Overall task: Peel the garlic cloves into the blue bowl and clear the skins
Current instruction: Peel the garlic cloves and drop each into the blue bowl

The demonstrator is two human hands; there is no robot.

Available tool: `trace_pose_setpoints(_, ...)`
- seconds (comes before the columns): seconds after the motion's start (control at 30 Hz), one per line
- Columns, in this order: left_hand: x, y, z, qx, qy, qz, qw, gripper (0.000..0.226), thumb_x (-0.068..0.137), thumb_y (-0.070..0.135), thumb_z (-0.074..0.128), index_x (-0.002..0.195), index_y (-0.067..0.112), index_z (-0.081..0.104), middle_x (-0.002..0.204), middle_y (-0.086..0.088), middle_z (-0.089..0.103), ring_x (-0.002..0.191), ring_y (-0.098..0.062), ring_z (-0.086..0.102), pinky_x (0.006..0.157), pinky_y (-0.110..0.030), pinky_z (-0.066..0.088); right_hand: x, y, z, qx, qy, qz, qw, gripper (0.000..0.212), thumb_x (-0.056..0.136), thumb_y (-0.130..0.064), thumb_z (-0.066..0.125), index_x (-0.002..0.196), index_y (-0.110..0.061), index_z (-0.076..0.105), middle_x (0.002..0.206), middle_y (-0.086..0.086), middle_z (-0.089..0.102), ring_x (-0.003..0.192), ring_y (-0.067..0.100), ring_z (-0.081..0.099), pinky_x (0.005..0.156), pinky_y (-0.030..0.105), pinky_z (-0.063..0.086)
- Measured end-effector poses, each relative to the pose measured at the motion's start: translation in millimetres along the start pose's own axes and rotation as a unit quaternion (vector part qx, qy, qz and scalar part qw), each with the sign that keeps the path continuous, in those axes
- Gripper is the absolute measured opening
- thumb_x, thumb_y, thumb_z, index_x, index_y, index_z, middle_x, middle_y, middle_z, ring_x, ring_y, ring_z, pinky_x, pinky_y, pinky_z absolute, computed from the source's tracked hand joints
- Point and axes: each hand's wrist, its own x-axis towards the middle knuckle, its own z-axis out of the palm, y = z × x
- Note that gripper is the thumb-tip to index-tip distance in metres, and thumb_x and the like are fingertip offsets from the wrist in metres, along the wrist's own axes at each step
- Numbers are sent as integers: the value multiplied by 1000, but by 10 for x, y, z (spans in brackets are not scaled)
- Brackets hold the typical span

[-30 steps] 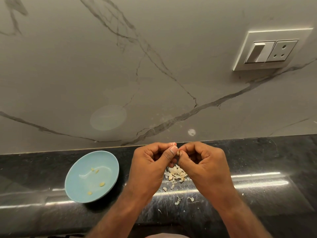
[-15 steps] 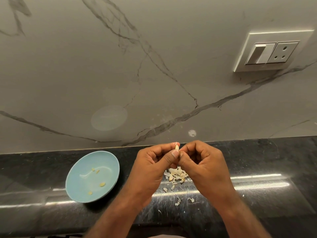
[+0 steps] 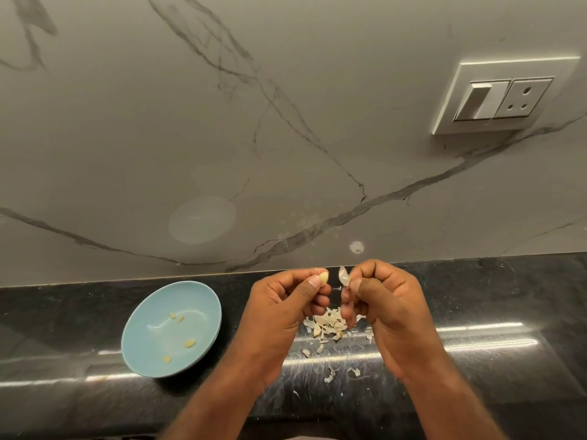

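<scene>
My left hand (image 3: 282, 309) pinches a pale yellow garlic clove (image 3: 323, 277) between thumb and forefinger. Just to its right, my right hand (image 3: 381, 300) pinches a thin, papery piece of skin (image 3: 343, 276), held apart from the clove. Both hands hover over a heap of garlic skins (image 3: 327, 325) on the black counter. The blue bowl (image 3: 149, 354) stands to the left of my left hand, with several small peeled garlic pieces (image 3: 190, 343) inside.
Loose skin flakes (image 3: 330, 376) lie scattered on the glossy black counter (image 3: 476, 312) nearer me. A marble-patterned wall (image 3: 286, 138) rises right behind the counter, with a switch and socket plate (image 3: 502, 96) at upper right.
My hands have drawn apart. The skin has come off the clove and is now in my right hand, while the clove stays in my left.
</scene>
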Motion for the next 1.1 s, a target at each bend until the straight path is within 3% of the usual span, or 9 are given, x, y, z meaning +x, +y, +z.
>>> trace_pose_setpoints(0.07,13,1,-10,-16,5,-3,1000,23,77,18,67,95,9,78,85,-14,73,74,-17,65,66,-21,55,12,3,-28,2,31,-5,999,21,79,-13,57,62,-20,67,60,9,59,50,20,56,46,28,45)
trace_pose_setpoints(0.2,23,18,9,-40,12,-4,999,24,74,17,70,94,6,76,83,-15,73,70,-16,65,62,-20,54,47,42,-100,-97,111,-22,989,24,90,-25,69,67,-15,67,65,9,65,55,21,59,52,30,50)
trace_pose_setpoints(0.3,37,12,1,-40,25,-1,999,25,75,16,71,96,3,74,85,-17,73,69,-16,65,61,-21,54,71,91,-156,-260,163,-34,951,10,89,-16,72,86,-25,67,78,-1,68,70,8,64,64,25,57)
trace_pose_setpoints(0.37,49,7,-6,-32,31,6,999,25,75,15,71,96,2,74,84,-18,74,68,-17,65,60,-21,55,67,85,-158,-311,171,-47,934,23,90,-12,70,101,-32,64,92,-11,66,84,-1,63,71,16,55)
trace_pose_setpoints(0.43,61,1,-1,-6,32,21,999,21,77,13,70,94,3,74,81,-16,74,67,-17,66,60,-21,55,58,50,-150,-313,145,-54,937,22,90,-16,70,105,-33,66,92,-12,68,88,-3,63,73,12,53)
trace_pose_setpoints(0.6,88,-21,1,138,13,84,987,15,87,6,67,95,14,77,82,-4,76,74,-16,71,68,-24,58,23,32,-51,-245,12,-36,969,19,86,-21,74,101,-32,72,90,-12,75,86,8,72,78,26,60)
trace_pose_setpoints(0.7,97,-4,-2,146,18,86,985,13,86,8,69,95,15,77,83,-4,76,76,-17,72,68,-24,57,17,32,-23,-235,18,-52,971,12,85,-23,74,94,-30,75,87,-11,76,85,10,73,78,31,61)
trace_pose_setpoints(0.87,118,36,0,57,10,60,997,12,76,14,73,87,11,78,80,-12,75,72,-18,69,65,-22,56,12,22,-38,-191,27,-58,980,10,83,-21,75,91,-25,77,86,-4,77,85,14,73,78,32,61)
trace_pose_setpoints(1.1,89,42,11,194,-2,113,975,11,86,5,72,89,15,76,79,0,76,73,-12,72,67,-19,56,-2,51,-85,-320,16,-101,942,14,86,-20,76,94,-32,75,88,-15,72,85,11,71,74,30,60)
